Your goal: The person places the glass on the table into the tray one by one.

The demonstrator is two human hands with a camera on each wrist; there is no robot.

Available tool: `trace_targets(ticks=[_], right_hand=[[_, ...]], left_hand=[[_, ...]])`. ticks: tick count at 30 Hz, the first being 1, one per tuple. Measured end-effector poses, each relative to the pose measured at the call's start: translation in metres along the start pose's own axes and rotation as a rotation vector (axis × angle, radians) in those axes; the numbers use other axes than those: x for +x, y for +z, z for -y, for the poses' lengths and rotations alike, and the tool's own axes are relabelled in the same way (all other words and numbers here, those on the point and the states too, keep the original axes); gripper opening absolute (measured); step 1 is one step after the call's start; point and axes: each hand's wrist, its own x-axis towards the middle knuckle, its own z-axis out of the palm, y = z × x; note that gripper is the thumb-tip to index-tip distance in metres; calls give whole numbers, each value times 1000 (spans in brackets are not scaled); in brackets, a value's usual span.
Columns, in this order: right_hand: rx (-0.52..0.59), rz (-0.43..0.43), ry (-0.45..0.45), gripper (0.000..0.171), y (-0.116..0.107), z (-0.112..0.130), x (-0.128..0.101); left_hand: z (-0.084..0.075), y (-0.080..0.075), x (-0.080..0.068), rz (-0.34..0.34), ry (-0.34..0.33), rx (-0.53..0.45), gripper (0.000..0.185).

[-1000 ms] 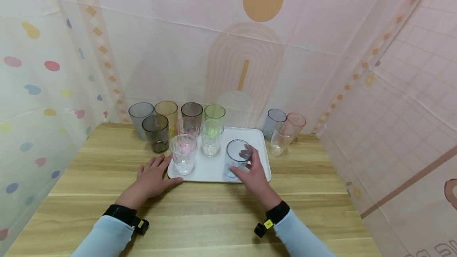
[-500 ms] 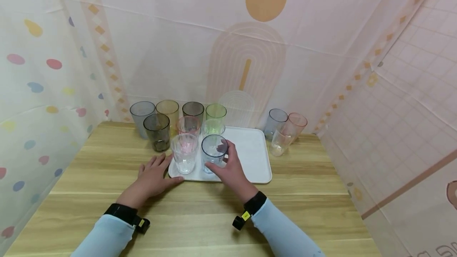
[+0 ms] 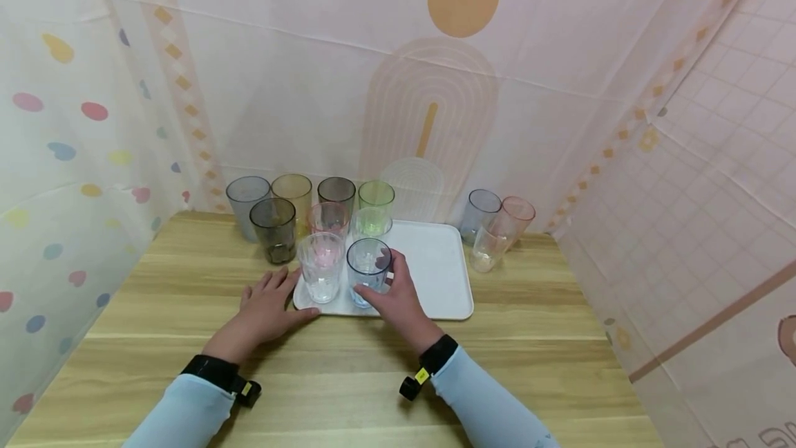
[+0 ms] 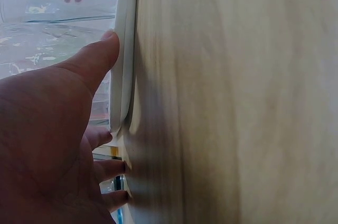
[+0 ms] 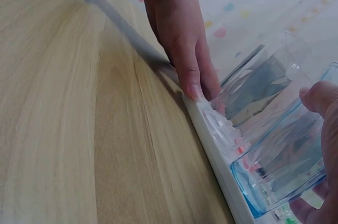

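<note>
My right hand (image 3: 403,303) grips a clear blue-tinted glass (image 3: 365,281) between thumb and fingers. The glass is upright at the front of a white tray (image 3: 444,275), its base low against the tray in the right wrist view. Just left of it stands a clear glass (image 3: 320,278). My left hand (image 3: 264,310) rests at the tray's front left corner, fingers spread toward the table and thumb (image 4: 100,55) along the tray rim. Behind these glasses, a pink glass (image 3: 327,216) and another clear glass (image 3: 373,227) are partly hidden.
A dark grey glass (image 3: 273,230), a blue-grey glass (image 3: 242,206), an amber glass (image 3: 292,192), a brown glass (image 3: 336,192) and a green glass (image 3: 376,196) stand behind and left. Right of the tray are a bluish glass (image 3: 475,216), a pink-rimmed glass (image 3: 517,213) and a clear glass (image 3: 488,251).
My right hand has brought the blue glass leftward across the tray, beside the front clear glass, then slightly toward me. The left hand has stayed at the tray corner.
</note>
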Motion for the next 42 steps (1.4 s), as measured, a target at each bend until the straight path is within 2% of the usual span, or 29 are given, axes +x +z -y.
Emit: trace_targets(ticks=[9, 15, 19, 23, 28, 31, 34, 38, 40, 42], right_hand=[[-30, 10, -1, 84, -1, -1, 1], [-29, 45, 53, 94, -5, -1, 0], [-42, 48, 50, 97, -17, -3, -4], [-52, 13, 33, 86, -39, -6, -9], [-39, -123, 15, 69, -76, -11, -16], [-40, -264, -8, 63, -100, -16, -17], [-37, -440, -1, 57, -124, -22, -16], [-54, -645, 30, 56, -155, -35, -11], [-72, -701, 39, 60, -168, -42, -8], [-82, -714, 52, 67, -179, -49, -3]], left_hand=[[2, 2, 2, -5, 5, 5, 110], [1, 3, 3, 0, -1, 6, 111], [-1, 2, 1, 9, -7, 5, 110], [-2, 2, 2, 14, -7, 12, 111], [-4, -1, 1, 17, -7, 7, 110], [-5, -2, 1, 17, -4, 4, 110], [-5, -3, 1, 17, -1, 3, 111], [-4, -3, 1, 14, 1, 6, 111], [-3, -3, 1, 15, 0, 9, 111], [-3, -2, 1, 17, 0, 12, 111]])
